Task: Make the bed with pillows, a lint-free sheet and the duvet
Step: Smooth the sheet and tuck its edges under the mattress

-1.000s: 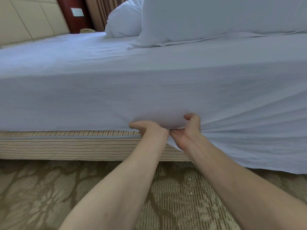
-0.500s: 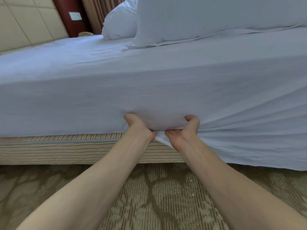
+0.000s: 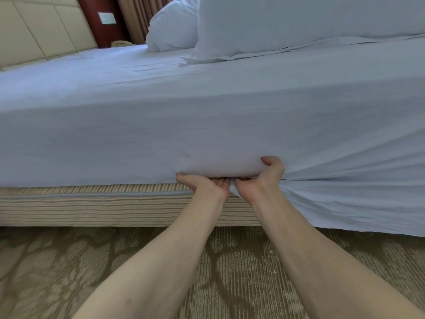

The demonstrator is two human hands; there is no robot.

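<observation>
A white sheet (image 3: 207,125) covers the mattress and drapes over its near side. My left hand (image 3: 204,184) lies palm up at the mattress's lower edge, its fingertips pushed in under the sheet-covered edge. Touching it on the right, my right hand (image 3: 262,180) grips that edge, thumb up on the side and fingers hidden underneath. To the right of my hands the sheet's loose part (image 3: 356,203) hangs down to the floor. To their left it is tucked in. Two white pillows (image 3: 172,26) (image 3: 287,24) lie on the far side of the bed.
A striped bed base (image 3: 92,203) shows below the tucked sheet. Patterned carpet (image 3: 69,261) runs under my arms. A padded beige headboard (image 3: 34,31), a dark red panel (image 3: 96,21) and curtains (image 3: 135,17) stand at the back left.
My left hand has turned palm up and slid right until it touches my right hand. My right hand has kept its grip at the mattress edge.
</observation>
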